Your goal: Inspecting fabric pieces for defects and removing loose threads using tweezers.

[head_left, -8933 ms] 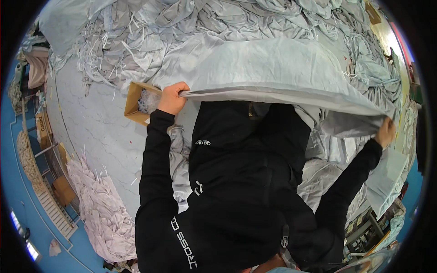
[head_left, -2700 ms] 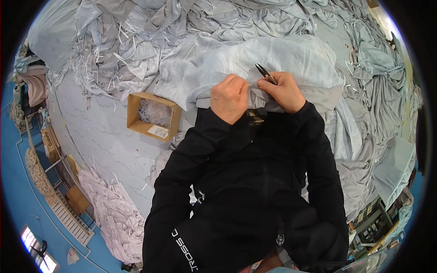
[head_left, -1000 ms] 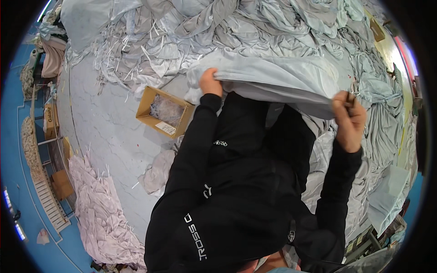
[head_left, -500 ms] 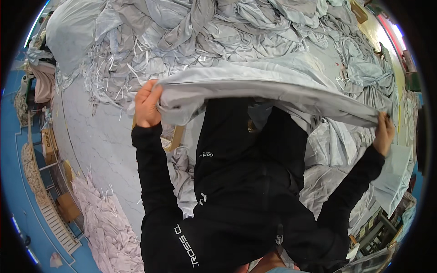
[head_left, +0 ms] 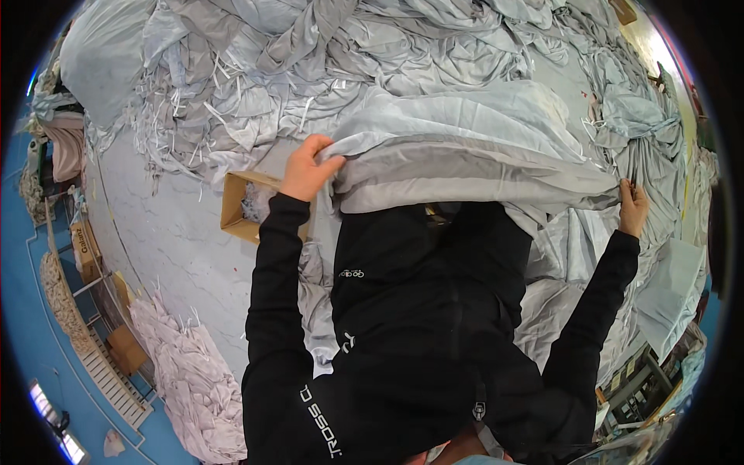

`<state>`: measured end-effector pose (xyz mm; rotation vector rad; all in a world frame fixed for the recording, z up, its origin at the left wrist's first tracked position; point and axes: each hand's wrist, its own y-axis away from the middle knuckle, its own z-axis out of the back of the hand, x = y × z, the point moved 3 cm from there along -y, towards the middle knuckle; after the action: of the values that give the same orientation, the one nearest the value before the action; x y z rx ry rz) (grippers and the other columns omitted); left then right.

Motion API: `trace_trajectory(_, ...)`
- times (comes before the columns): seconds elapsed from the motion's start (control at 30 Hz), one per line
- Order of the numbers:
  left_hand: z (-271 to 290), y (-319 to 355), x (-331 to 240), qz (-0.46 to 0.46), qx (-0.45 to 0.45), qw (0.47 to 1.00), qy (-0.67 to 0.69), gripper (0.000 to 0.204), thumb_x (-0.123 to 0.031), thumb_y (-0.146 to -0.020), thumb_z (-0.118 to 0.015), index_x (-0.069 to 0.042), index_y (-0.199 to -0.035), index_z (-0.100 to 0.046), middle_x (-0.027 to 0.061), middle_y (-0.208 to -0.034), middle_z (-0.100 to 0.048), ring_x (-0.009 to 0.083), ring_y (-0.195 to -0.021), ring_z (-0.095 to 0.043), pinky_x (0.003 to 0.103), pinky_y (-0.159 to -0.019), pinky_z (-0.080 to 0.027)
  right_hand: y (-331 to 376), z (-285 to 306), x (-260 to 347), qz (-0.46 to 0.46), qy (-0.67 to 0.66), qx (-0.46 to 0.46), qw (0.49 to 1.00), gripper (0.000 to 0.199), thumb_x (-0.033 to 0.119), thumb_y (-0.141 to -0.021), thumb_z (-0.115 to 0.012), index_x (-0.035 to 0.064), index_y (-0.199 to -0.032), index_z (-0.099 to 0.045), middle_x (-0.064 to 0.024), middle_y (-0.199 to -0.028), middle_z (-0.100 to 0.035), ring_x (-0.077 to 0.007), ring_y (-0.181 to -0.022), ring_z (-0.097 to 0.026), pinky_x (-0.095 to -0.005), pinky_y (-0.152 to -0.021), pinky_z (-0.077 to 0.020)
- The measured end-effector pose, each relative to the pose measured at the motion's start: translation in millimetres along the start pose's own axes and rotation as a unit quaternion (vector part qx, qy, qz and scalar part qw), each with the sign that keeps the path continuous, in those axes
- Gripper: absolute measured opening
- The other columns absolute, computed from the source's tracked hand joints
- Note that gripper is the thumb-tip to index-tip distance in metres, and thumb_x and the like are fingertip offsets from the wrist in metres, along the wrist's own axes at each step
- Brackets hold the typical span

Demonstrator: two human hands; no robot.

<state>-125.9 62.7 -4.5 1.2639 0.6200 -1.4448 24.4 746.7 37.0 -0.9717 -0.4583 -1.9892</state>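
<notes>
A wide piece of light grey fabric [head_left: 473, 167] stretches across my lap, with a fold along its length. My left hand [head_left: 310, 169] pinches its left end between thumb and fingers. At the far right end, my right hand [head_left: 633, 208] grips the edge of the same cloth. Between the two hands the fabric sags a little, its near edge lying over the dark trousers on my legs. The cloth's far part spreads out toward the heap beyond.
A large heap of grey fabric [head_left: 434, 50] with white ties fills the far side. Left of my left forearm sits an open cardboard box [head_left: 232, 209]. A pinkish-grey fabric pile [head_left: 190, 380] lies at the near left. Shelving [head_left: 639, 387] stands at the lower right.
My left hand has moved right and slightly down, and my right hand a little left, so they are closer together. The stretched cloth has slackened and settled; the cardboard box shows more fully.
</notes>
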Motion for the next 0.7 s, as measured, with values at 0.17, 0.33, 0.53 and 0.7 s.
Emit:
trace_trajectory(0.17,-24,3,-42,-0.235,-0.155,0.901,-0.33,0.052,-0.001,-0.067,-0.072,-0.008,-0.115,-0.056,0.0114,-0.108,-0.056,0.0262,-0.09,-0.06,0.035,-0.074,-0.049,-4,-2,-4,-0.035,-0.045,0.0,0.998,0.022,0.015,-0.089,-0.066,-0.0032,-0.101,-0.066,0.002,-0.085,-0.064,-0.004,-0.076,-0.054,-0.0178,-0.067,-0.0402)
trace_trajectory(0.33,-36,-6,-39,-0.317,-0.213,0.848,-0.368,0.04,0.002,-0.068,-0.069,-0.007,-0.106,-0.061,0.0116,-0.103,-0.059,0.0307,-0.086,-0.06,0.037,-0.073,-0.049,-3,-3,0,-0.046,-0.04,0.004,0.998,0.021,0.015,-0.089,-0.066,-0.0028,-0.101,-0.067,0.0025,-0.086,-0.064,-0.0035,-0.076,-0.054,-0.0175,-0.067,-0.0398)
trace_trajectory(0.53,-35,-22,-18,-0.318,-0.149,0.915,-0.2,0.013,0.002,-0.082,-0.063,-0.003,-0.094,-0.062,0.0053,-0.08,-0.061,0.0189,-0.073,-0.061,0.028,-0.065,-0.047,3,-5,-3,-0.116,-0.04,0.024,0.992,0.019,0.016,-0.09,-0.065,-0.001,-0.098,-0.066,0.0038,-0.084,-0.062,-0.0026,-0.072,-0.051,-0.0169,-0.063,-0.0372)
trace_trajectory(0.7,-13,-46,-12,-0.046,-0.053,0.984,0.161,0.006,-0.007,-0.091,-0.058,-0.004,-0.087,-0.059,-0.007,-0.078,-0.053,0.0011,-0.071,-0.044,0.018,-0.066,-0.036,-4,-7,-19,-0.036,-0.054,0.033,0.997,0.016,0.011,-0.091,-0.063,-0.001,-0.101,-0.065,0.0036,-0.087,-0.062,-0.0022,-0.075,-0.053,-0.0161,-0.066,-0.0392)
